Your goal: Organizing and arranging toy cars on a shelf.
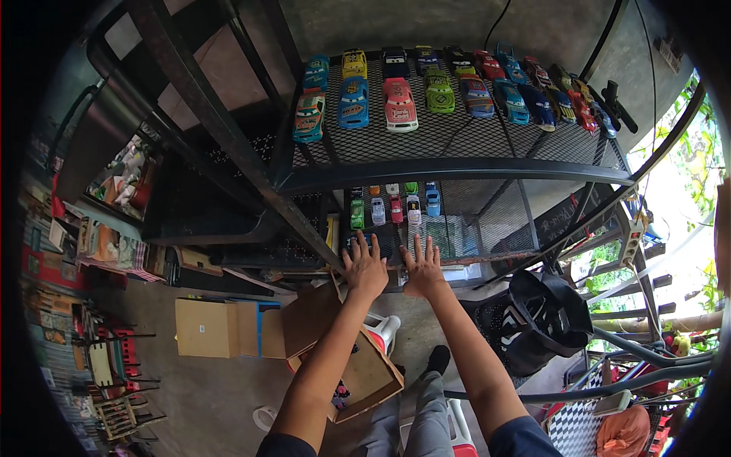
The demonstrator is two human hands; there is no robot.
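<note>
Dark navy sleeves (pixel 524 437), grey trousers (pixel 429 415) and black footwear (pixel 438 359) are worn.

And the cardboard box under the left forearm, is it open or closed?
The box is open: its flap is folded back, and small items show inside.

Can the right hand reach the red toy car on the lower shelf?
Probably yes: the right hand looks open near the lower shelf, with nothing visibly blocking the red toy car.

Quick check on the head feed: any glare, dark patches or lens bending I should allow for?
Head view throughout: foliage at right is washed out by daylight; the lower shelf looks dimmer than the upper shelf; fisheye distortion bows edges near the black rim; left hand and right hand show no obvious blur.
</note>
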